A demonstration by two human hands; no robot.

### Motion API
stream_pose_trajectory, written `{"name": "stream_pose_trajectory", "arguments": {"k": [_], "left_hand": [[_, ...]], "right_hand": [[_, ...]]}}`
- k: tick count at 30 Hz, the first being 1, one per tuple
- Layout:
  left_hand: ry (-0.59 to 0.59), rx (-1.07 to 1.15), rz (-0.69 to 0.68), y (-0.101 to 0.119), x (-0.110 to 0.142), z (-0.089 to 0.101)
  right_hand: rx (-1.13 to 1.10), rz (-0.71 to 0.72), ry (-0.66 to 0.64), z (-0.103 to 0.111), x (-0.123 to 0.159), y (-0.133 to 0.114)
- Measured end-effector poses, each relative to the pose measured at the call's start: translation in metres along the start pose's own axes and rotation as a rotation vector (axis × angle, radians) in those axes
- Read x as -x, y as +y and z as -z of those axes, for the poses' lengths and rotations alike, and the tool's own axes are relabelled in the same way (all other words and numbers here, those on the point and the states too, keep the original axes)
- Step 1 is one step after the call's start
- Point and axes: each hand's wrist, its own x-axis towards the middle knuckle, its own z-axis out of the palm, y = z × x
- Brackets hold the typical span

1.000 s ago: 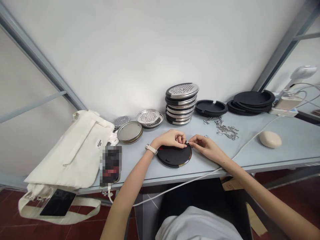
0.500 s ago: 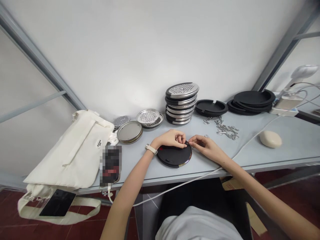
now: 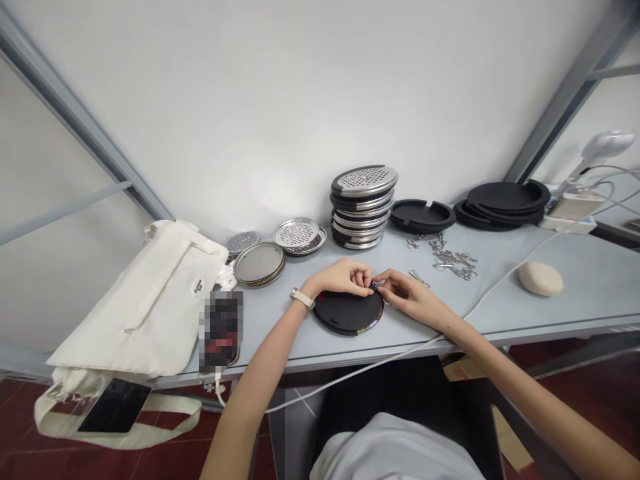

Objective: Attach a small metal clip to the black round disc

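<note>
A round black disc [image 3: 347,312] with a colourful strip on its lower right rim lies near the table's front edge. Over its upper edge rests my left hand [image 3: 345,277], fingers curled and pressed on the rim. My right hand [image 3: 407,293] pinches a small metal clip [image 3: 375,285] at the disc's upper right edge, close to the left fingertips; how the clip sits on the rim is partly hidden. Another wire clip [image 3: 417,277] lies just behind the right hand. Farther back is a loose pile of metal clips [image 3: 453,260].
Behind the disc stands a stack of perforated metal discs in black holders [image 3: 364,207]. Black trays [image 3: 423,215] and more black trays [image 3: 507,203] sit right of it. Metal plates [image 3: 259,262], a white bag [image 3: 140,307] and a phone [image 3: 221,331] are left. A white cable [image 3: 500,280] crosses the table.
My right fingers have shifted slightly left and up at the rim, showing more of the small clip and of the one behind the hand. The left hand and disc stay put.
</note>
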Motion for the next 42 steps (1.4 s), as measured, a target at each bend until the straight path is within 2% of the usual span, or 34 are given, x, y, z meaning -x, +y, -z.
{"name": "stream_pose_trajectory", "arguments": {"k": [27,37,42], "left_hand": [[-0.003,-0.002,0.005,0.0035,0.0008,-0.0001],[0.005,-0.003,0.015,0.0024,0.0004,0.0004],[-0.002,-0.010,0.001,0.0030,0.0004,0.0004]], "right_hand": [[-0.040,-0.018,-0.004,0.0006,-0.0005,0.0041],[-0.052,-0.010,0.096,-0.0024,-0.0014,0.0048],[-0.054,0.007,0.097,-0.0026,-0.0016,0.0074]]}}
